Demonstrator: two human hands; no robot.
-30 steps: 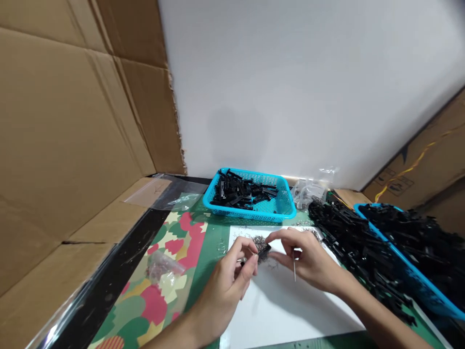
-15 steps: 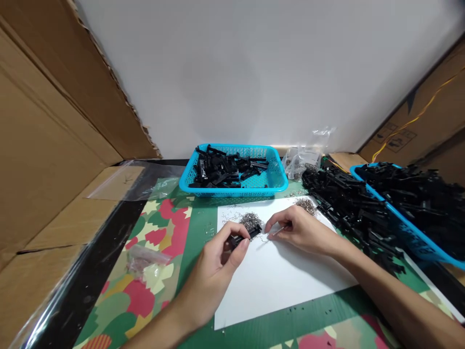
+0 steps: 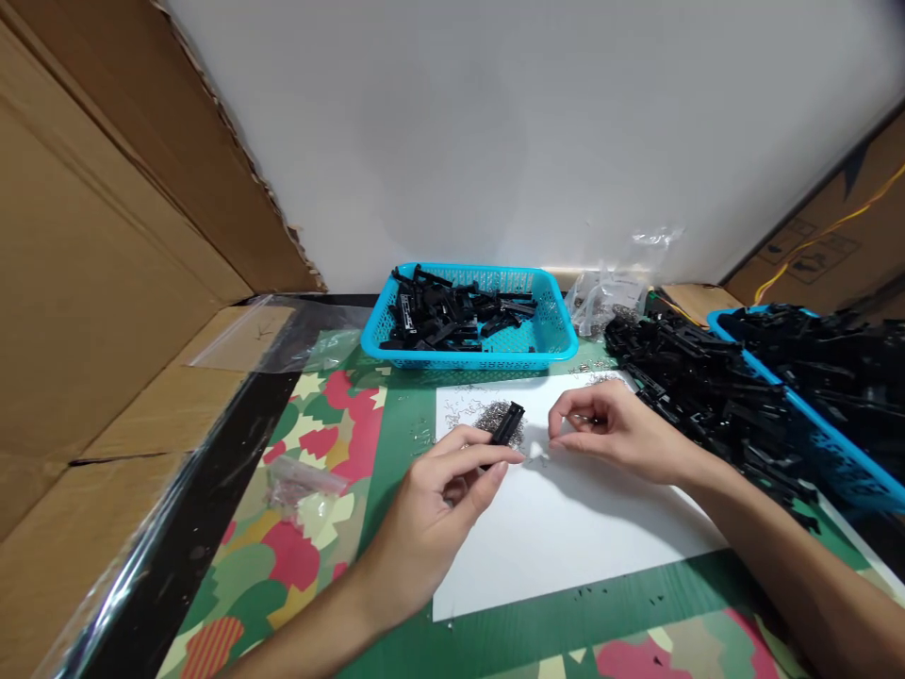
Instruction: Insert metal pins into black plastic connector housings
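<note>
My left hand point(image 3: 442, 509) is closed on a narrow black plastic part point(image 3: 507, 424), which sticks up past the fingers at a slant. Behind that part lies a heap of tiny silvery metal pieces point(image 3: 487, 417) on a white sheet point(image 3: 566, 528). To the right, apart from the part, my right hand point(image 3: 615, 424) hovers over the sheet with thumb and forefinger pinched together. Whatever may be between those fingertips is too small to make out. A few loose metal pieces point(image 3: 538, 459) show between the two hands.
A blue basket point(image 3: 481, 359) of black parts stands behind the sheet. More black parts point(image 3: 693, 377) are piled at the right, beside a second blue basket point(image 3: 827, 434). Plastic bags point(image 3: 608, 297) lie at the back, and cardboard point(image 3: 106, 236) walls the left.
My left hand has turned the black part more upright. My right hand has drawn away from it to the right. The whole view has shifted slightly.
</note>
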